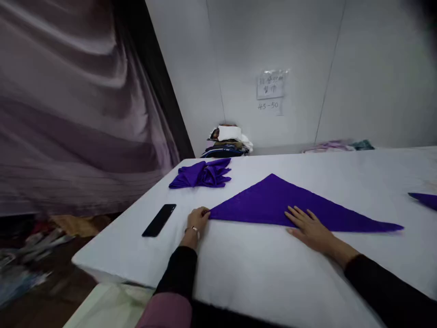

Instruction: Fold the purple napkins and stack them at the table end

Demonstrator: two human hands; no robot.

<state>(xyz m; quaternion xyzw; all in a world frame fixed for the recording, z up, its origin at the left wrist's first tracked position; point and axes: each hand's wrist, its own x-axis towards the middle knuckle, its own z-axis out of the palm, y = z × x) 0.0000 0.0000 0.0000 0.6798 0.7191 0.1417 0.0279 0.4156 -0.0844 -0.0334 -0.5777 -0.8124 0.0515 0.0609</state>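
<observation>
A purple cloth (269, 200), folded into a wide triangle, lies flat on the white table (259, 273) with its peak pointing away from me. My left hand (198, 219) pinches the cloth's left corner; the fingertips are partly hidden from view. My right hand (309, 228) rests flat on the cloth near its lower edge, right of the middle, fingers spread. The cloth's right tip stretches out beyond that hand and looks slightly blurred.
Behind my left hand sits a bunched pile of purple cloth (201, 174). A black phone (159, 220) lies by the table's left edge. Another purple piece (425, 199) shows at far right. Folded clothes (228, 142) are stacked at the back, below a wall sign (271, 85).
</observation>
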